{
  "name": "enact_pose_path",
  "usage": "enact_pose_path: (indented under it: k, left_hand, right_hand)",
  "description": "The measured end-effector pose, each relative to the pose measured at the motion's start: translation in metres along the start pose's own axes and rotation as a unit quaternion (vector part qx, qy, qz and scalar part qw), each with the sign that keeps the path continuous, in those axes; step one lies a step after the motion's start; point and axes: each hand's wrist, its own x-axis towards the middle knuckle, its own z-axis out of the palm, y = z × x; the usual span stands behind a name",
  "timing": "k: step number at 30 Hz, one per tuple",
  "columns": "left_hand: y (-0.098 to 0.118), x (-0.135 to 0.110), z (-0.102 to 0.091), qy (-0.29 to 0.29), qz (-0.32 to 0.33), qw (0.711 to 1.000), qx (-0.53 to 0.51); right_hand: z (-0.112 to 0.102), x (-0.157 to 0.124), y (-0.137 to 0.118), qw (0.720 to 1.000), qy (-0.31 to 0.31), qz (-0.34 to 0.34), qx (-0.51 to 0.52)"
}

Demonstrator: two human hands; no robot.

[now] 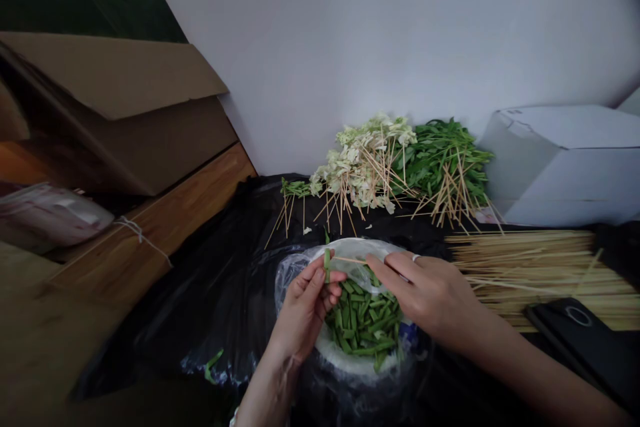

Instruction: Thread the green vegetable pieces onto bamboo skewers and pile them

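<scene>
While left hand (305,300) pinches bean piece (327,259) upright between thumb and fingers, I see right hand (425,290) clamped on thin skewer (350,259), tip meeting piece. Both sit just above plastic-lined bowl (340,357) of cut beans (365,323). Right: loose skewer pile (540,267). Behind bowl: skewered cabbage (365,160), skewered greens (445,160). All on black sheet (225,280).

left hand (305,303) pinching bean piece (327,264), right hand (425,293) holding skewer (350,259)
</scene>
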Motion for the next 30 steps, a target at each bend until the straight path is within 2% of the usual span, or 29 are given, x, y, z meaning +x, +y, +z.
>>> enact_pose_path:
  k: [5, 16, 30]
  left_hand:
    - [-0.0006, -0.0008, 0.0028, -0.019, 0.004, 1.0, -0.001]
    - [0.0008, 0.0015, 0.0074, 0.03, 0.022, 0.999, -0.012]
    - [-0.0012, -0.0002, 0.0072, 0.031, 0.021, 0.999, -0.014]
  right_hand:
    - [0.0042, -0.001, -0.0031, 1.0, -0.017, -0.002, 0.001]
    - [0.0022, -0.0003, -0.0051, 1.0, -0.004, -0.009, -0.001]
    - [0.0012, 0.002, -0.0073, 1.0, -0.001, -0.014, 0.002]
